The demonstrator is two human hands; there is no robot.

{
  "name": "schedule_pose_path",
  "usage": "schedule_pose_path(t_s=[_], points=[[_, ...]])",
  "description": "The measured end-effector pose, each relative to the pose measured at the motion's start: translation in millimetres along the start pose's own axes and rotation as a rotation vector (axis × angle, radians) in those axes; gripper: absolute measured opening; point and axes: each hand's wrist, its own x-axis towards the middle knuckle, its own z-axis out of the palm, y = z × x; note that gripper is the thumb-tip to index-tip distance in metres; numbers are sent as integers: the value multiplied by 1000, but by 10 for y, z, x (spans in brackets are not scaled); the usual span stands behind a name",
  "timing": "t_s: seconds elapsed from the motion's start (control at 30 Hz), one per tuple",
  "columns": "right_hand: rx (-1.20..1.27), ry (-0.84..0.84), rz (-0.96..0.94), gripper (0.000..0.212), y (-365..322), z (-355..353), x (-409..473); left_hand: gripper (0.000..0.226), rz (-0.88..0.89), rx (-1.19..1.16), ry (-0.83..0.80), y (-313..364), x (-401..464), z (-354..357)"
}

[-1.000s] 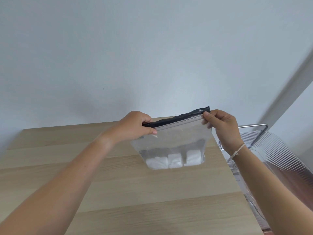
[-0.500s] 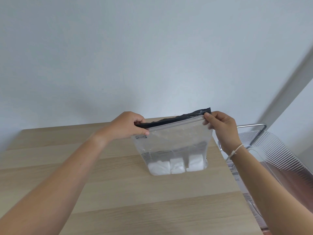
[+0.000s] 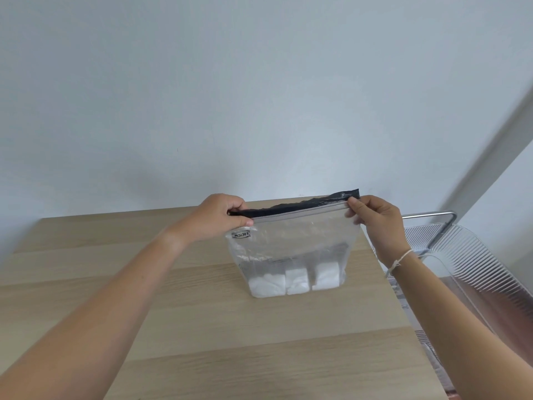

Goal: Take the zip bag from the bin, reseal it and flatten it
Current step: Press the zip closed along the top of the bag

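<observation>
Both hands pinch the top edge of a clear zip bag [image 3: 291,249] that stands upright on the light wooden table [image 3: 144,284]. The left hand [image 3: 219,219] is closed tight on the bag's left top corner, thumb pressed against the near face just under the black zip strip [image 3: 300,207] and the other fingers curled over its far side. The right hand [image 3: 375,220] grips the right top corner the same way, thumb and forefinger squeezed shut on the strip's end, remaining fingers folded loosely below. The strip runs taut between the two hands, rising slightly toward the right. Three white blocks [image 3: 294,278] sit side by side in the bag's bottom, which appears to rest on the table. A clear ribbed bin [image 3: 473,272] stands just off the table's right edge, beside a metal frame [image 3: 432,216]. Compared with a second ago, the left hand has slid left along the strip to the corner, uncovering the small printed label [image 3: 241,235], and the bag has come lower toward the tabletop.
</observation>
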Motion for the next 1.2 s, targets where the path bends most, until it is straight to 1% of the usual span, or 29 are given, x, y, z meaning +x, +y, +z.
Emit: schedule_pose_path(t_s=[0.17,0.23,0.33,0.4,0.5,0.6,0.67,0.87,1.03,1.2], points=[[35,30,36,21,34,-23,14,12,-55,-68,-10,-85,-46,-42],[38,35,46,23,53,-33,9,13,-78,-138,-23,-129,-82,-36],[40,49,65,24,89,-17,2,9,-121,-254,46,-153,-105,3],[48,45,83,24,104,-8,-11,11,-121,-312,104,-143,-111,35],[62,5,110,20,123,-17,-35,11,-115,-319,174,-147,-120,66],[92,-74,133,14,146,-37,-55,9,-117,-307,181,-183,-122,91],[110,-111,137,14,169,-40,-63,2,-118,-286,179,-211,-118,96],[57,-71,116,12,224,-44,-49,3,-96,-305,161,-253,-92,112],[76,-64,134,19,233,-78,-23,12,-118,-449,154,-300,-141,147],[115,-80,143,17,240,-69,-24,22,-129,-571,108,-300,-168,198]])
